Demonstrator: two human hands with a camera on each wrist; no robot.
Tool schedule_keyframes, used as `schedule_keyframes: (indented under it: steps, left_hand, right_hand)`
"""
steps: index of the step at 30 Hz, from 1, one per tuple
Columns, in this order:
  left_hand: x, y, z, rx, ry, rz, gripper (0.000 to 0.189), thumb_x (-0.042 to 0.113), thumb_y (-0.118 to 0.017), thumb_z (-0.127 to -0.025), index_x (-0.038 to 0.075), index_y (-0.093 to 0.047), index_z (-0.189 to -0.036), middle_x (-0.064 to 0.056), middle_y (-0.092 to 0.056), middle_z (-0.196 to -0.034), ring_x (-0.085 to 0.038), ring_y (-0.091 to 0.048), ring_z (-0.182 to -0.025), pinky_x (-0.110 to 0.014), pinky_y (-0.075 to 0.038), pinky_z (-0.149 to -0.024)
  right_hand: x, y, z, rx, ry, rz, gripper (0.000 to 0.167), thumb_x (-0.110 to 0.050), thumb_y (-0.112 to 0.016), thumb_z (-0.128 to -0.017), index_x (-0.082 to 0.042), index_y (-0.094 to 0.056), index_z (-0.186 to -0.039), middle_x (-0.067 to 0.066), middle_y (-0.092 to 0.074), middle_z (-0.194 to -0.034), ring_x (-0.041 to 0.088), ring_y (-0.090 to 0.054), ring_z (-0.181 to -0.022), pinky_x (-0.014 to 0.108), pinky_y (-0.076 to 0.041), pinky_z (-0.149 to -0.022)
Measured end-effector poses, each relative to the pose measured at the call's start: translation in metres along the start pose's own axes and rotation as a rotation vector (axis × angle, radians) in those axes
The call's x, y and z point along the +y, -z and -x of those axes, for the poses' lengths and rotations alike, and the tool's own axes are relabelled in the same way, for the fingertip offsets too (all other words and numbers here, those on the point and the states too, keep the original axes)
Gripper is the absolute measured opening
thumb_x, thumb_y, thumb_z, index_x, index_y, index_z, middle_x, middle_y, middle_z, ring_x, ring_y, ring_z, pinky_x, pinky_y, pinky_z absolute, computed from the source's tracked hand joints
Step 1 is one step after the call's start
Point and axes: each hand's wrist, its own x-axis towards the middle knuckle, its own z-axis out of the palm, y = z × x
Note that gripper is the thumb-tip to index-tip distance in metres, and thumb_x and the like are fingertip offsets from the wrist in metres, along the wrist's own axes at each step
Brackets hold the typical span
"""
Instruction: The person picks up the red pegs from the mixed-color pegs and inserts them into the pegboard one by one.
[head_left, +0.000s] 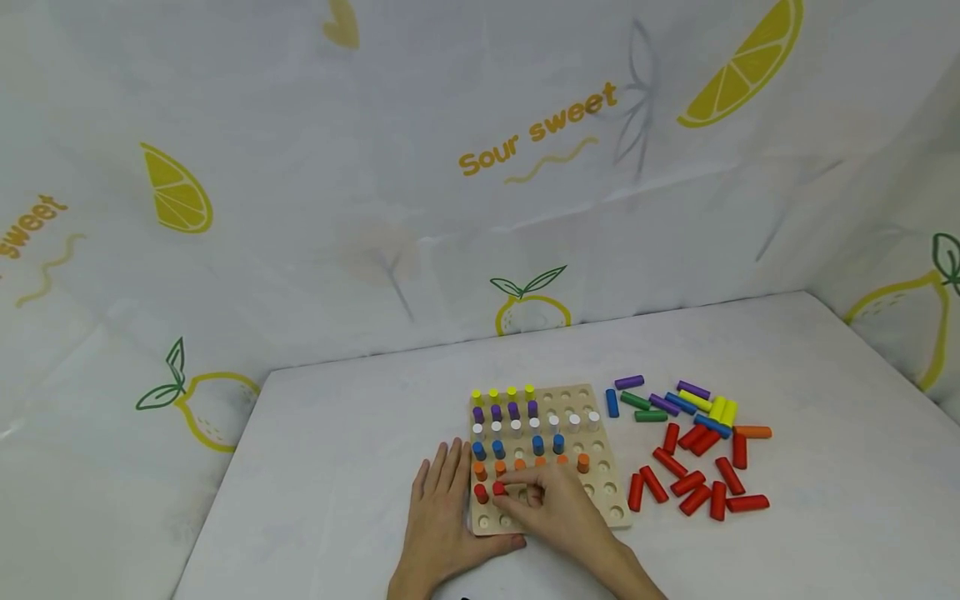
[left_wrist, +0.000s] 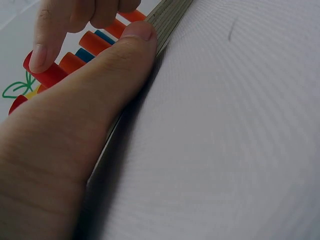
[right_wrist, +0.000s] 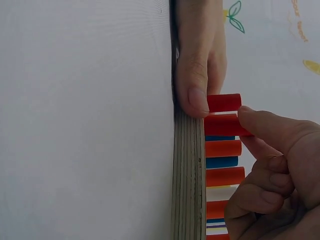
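A wooden peg board point(head_left: 597, 478) lies on the table with rows of coloured pegs upright in it. My right hand point(head_left: 558, 506) pinches the top of a red peg point(head_left: 498, 489) between thumb and forefinger, second in the front-left red row. In the right wrist view this held peg point(right_wrist: 220, 124) stands at the board face. Beside it is another upright red peg point(head_left: 481, 494). My left hand point(head_left: 442, 508) lies with straight fingers along the board's left side; its thumb point(left_wrist: 132, 55) rests at the near edge. Orange pegs point(head_left: 583, 462) stand one row behind, partly hidden by my right hand.
Right of the board lie loose red pegs point(head_left: 688, 483) in a scattered group. Behind them are loose purple, green, blue and yellow pegs point(head_left: 696, 402) and one orange peg point(head_left: 752, 432). A white lemon-print cloth point(head_left: 420, 275) rises behind the table.
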Motion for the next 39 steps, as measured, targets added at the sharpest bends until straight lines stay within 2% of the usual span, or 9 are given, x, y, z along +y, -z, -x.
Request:
schedule_keyframes:
  steps: [10,25,32,39]
  left_hand:
    - [-0.0004,-0.0005,0.0002,-0.005,0.001,-0.021,0.136,0.099,-0.059,-0.059,0.013,-0.033,-0.161,-0.008,-0.036,-0.167,-0.032,-0.029,-0.158,-0.056,-0.026,-0.127]
    - [-0.0003,-0.0006,0.0004,-0.001,-0.006,-0.013,0.136,0.099,-0.059,-0.060,0.012,-0.033,-0.161,-0.009,-0.036,-0.167,-0.031,-0.028,-0.158,-0.055,-0.024,-0.127]
    - [-0.0007,-0.0009,0.0005,0.008,-0.010,-0.022,0.136,0.099,-0.058,-0.060,0.012,-0.033,-0.161,-0.008,-0.036,-0.167,-0.031,-0.028,-0.158,-0.055,-0.026,-0.126]
    - [-0.0003,-0.0009,0.0003,0.012,-0.012,-0.019,0.136,0.099,-0.058,-0.060,0.013,-0.033,-0.161,-0.008,-0.037,-0.167,-0.031,-0.029,-0.158,-0.055,-0.026,-0.127]
  right_hand:
    - [-0.0006,0.0026,0.0000,-0.005,-0.025,-0.015,0.028,-0.023,-0.080,-0.089,-0.002,-0.080,-0.108,-0.009,-0.040,-0.051,-0.004,-0.030,-0.045,0.013,-0.020,-0.043]
    - [0.0022,0.0004,0.0001,0.013,-0.034,0.044,0.021,-0.020,-0.083,-0.086,-0.007,-0.082,-0.102,-0.011,-0.042,-0.050,-0.004,-0.031,-0.045,0.013,-0.020,-0.044]
    - [0.0007,0.0004,0.0008,0.026,-0.020,0.070,0.025,-0.020,-0.082,-0.086,-0.004,-0.081,-0.105,-0.012,-0.043,-0.051,-0.004,-0.032,-0.046,0.014,-0.021,-0.043]
    - [-0.0050,0.0068,0.0021,0.017,-0.052,0.099,0.024,-0.020,-0.082,-0.087,-0.006,-0.081,-0.106,-0.011,-0.043,-0.050,-0.003,-0.031,-0.045,0.014,-0.020,-0.043]
